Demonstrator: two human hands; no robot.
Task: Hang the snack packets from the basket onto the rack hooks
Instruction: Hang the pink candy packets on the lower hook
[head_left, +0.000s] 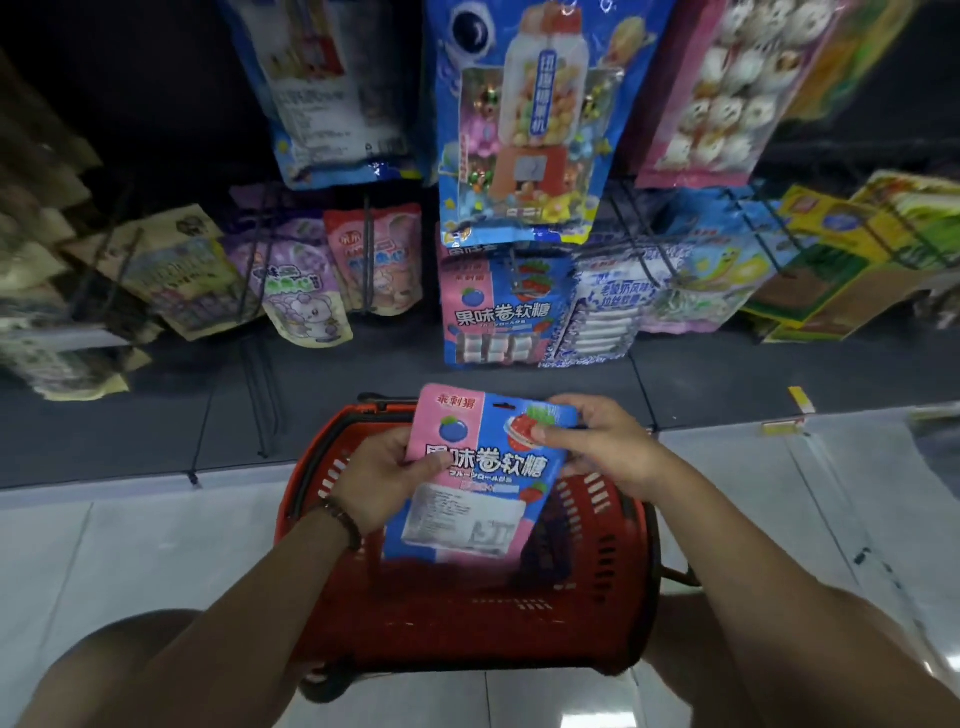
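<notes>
Far, across the whole view: a dark rack (171, 130) crowded with hanging packets, among them a big blue packet (519, 130) in the middle and a pink packet (727, 88) right of it.

Near, on the pale floor: a red basket (467, 623), directly under the hands. Contents hidden behind the held packet.

Above the basket, lifted clear of it: one pink-and-blue snack packet (478, 467), upright, front side toward the camera. Gripped at its left edge by the left hand (379, 478), thumb on the front. Pinched at its top right corner by the right hand (597, 441).

Probably the step between picking and hanging: out of the basket, not yet on any hook.

Next, most likely: to carry it farther and upward, to the row of same packets (493, 312) straight ahead, and to slide its top hole over that hook. Calls for a flat top edge and a careful aim; hole itself not visible here.

In the way: the bottom of the big blue packet, overlapping the top of that row.

Smaller: dark wire hooks (368, 249) farther left; a beaded bracelet (343, 519) on the left wrist.
</notes>
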